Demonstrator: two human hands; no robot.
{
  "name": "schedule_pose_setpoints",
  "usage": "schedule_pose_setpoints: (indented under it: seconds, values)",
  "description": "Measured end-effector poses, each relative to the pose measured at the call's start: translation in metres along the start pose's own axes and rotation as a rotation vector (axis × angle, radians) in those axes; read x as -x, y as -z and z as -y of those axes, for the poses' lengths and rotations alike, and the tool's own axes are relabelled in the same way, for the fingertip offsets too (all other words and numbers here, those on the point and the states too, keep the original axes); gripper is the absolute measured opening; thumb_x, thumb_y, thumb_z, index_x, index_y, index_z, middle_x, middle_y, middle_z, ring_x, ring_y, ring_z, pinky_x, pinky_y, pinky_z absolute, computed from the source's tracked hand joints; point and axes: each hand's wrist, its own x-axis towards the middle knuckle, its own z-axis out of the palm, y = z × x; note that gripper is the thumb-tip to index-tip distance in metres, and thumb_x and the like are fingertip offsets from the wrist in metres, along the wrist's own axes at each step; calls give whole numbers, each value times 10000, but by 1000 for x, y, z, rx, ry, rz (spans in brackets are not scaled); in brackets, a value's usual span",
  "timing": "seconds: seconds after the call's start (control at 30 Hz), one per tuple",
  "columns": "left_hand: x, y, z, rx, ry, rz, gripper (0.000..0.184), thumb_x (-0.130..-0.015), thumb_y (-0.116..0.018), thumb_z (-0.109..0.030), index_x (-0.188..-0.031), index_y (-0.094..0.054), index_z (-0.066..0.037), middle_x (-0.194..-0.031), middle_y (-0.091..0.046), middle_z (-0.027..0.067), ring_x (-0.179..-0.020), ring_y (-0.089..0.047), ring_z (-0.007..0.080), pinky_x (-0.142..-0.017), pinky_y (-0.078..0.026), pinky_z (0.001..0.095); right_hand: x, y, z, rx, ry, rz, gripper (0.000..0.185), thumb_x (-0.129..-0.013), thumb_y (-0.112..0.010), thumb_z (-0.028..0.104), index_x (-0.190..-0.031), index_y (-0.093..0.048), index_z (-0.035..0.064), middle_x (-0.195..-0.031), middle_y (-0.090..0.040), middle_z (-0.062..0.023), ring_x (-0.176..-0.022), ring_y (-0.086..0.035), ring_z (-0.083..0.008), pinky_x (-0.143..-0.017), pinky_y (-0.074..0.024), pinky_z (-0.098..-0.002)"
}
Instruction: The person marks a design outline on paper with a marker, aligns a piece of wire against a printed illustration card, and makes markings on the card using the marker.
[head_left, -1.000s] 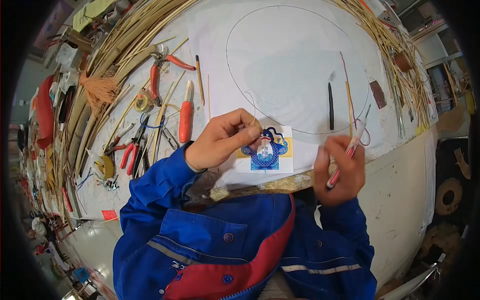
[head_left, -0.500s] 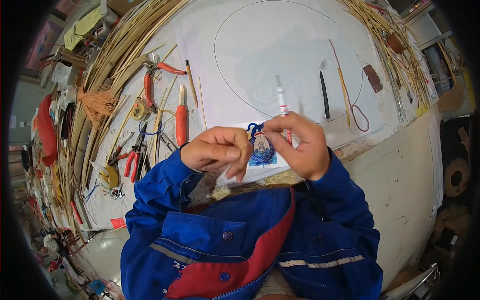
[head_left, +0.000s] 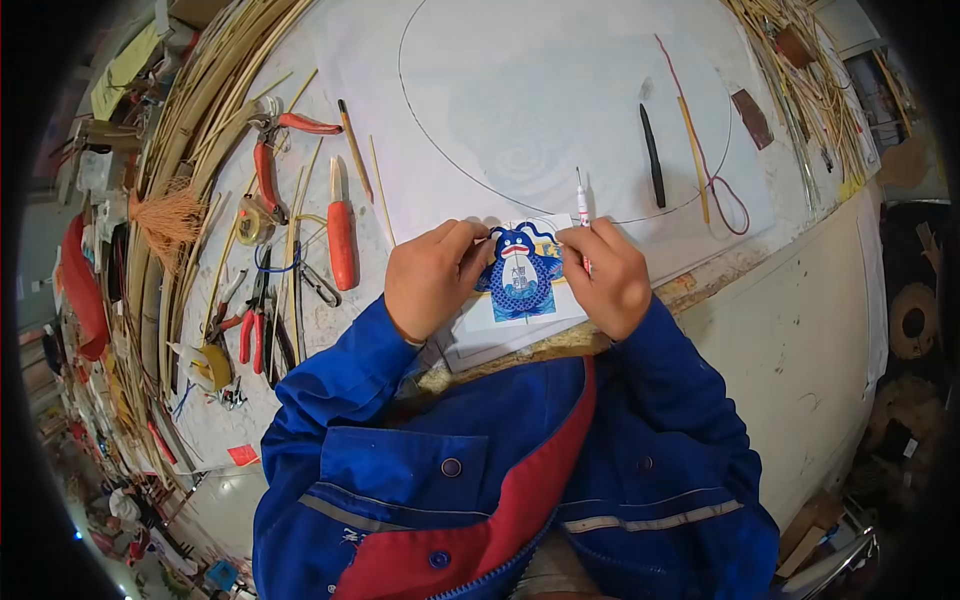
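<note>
A printed picture (head_left: 523,290) of a blue fish-like figure with a red-lipped mouth and characters on its pale belly lies before me on white paper. My left hand (head_left: 435,278) is closed at its upper left edge, fingertips pinched on the sheet. On the opposite edge, my right hand (head_left: 608,278) also pinches the sheet. A white and red pen (head_left: 582,204) points up from among the right fingers, its thin tip away from me; part of its barrel is hidden behind them.
Large white paper (head_left: 490,120) with a drawn circle covers the table beyond. A black pen (head_left: 652,160) and a stick (head_left: 692,160) with dark red string lie right. Left are a red-handled knife (head_left: 341,240), red-handled pliers (head_left: 264,180), a tape roll (head_left: 252,224) and bamboo strips (head_left: 190,130).
My hands have parted from above the picture and gone down to its two side edges. The pen has shifted with my right hand. The view has tilted slightly, moving the table items upward.
</note>
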Motion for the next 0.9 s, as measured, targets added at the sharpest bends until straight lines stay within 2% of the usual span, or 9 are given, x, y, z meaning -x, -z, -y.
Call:
schedule_pose_setpoints:
  seconds: [0.13, 0.27, 0.4, 0.5, 0.53, 0.63, 0.67, 0.77, 0.9]
  values:
    - [0, 1, -4, -80, -58, -2, 146, -977, -813, -174, -1090, -772, -91, -937, -744, 78, -773, -743, 329, -662, -600, 408, 2, -9, -4, 34, 70, -33, 241, -885, -775, -43, -1111, -774, 41, -960, -650, -153, -814, -720, -363, -711, -594, -446]
    - [2, 4, -6, -144, -69, 2, 140, -963, -816, -166, -1075, -767, -98, -908, -719, 69, -768, -740, 322, -644, -593, 418, 1, -10, 0, 25, 32, 8, 235, -895, -780, -70, -1115, -794, 13, -937, -655, -151, -812, -710, -357, -729, -587, -428]
    - [3, 7, -8, -168, -70, 44, 197, -941, -825, -167, -1120, -770, -103, -950, -712, 69, -812, -745, 295, -649, -592, 407, 1, -11, 5, 56, 48, 15, 242, -890, -781, -64, -1117, -796, 16, -930, -641, -155, -797, -705, -355, -712, -582, -437]
    - [2, 5, -14, -203, -189, -2, 344, -915, -860, -153, -1244, -786, -83, -1099, -738, 104, -936, -752, 284, -771, -599, 376, 2, -12, 7, 78, 46, 28, 251, -891, -776, -60, -1129, -794, 17, -937, -634, -158, -790, -702, -357, -702, -578, -444]
    - [3, 2, -15, -199, -187, -1, 344, -915, -860, -153, -1244, -786, -83, -1099, -738, 104, -936, -752, 284, -771, -599, 376, 3, -12, 8, 90, 47, 33, 256, -892, -774, -58, -1136, -794, 18, -940, -631, -160, -787, -700, -358, -697, -576, -448]
    - [6, -5, -16, -275, -278, 2, 463, -925, -844, -227, -1353, -736, -87, -1246, -711, 88, -1165, -699, 265, -964, -553, 402, 5, -11, 10, 100, 35, 65, 269, -897, -769, -54, -1154, -791, 20, -948, -626, -161, -782, -696, -361, -688, -572, -452]
    - [7, -7, -15, -272, -277, 3, 463, -925, -844, -227, -1353, -736, -87, -1246, -711, 88, -1165, -699, 265, -964, -553, 402, 5, -11, 10, 104, 30, 77, 275, -899, -766, -52, -1163, -790, 22, -952, -624, -161, -779, -695, -362, -684, -570, -454]
    - [10, -11, -14, -256, -263, 33, 532, -935, -839, -279, -1411, -708, -79, -1322, -706, 96, -1250, -666, 273, -1074, -493, 419, 7, -12, 12, 97, 21, 77, 279, -903, -765, -43, -1174, -786, 22, -958, -625, -160, -779, -694, -367, -682, -569, -457]
    - [11, -14, -15, -284, -251, 39, 543, -949, -827, -317, -1423, -700, -85, -1329, -702, 100, -1248, -668, 275, -1080, -494, 427, 8, -13, 13, 95, 8, 84, 277, -908, -762, -37, -1178, -783, 21, -963, -631, -161, -779, -696, -370, -681, -571, -456]
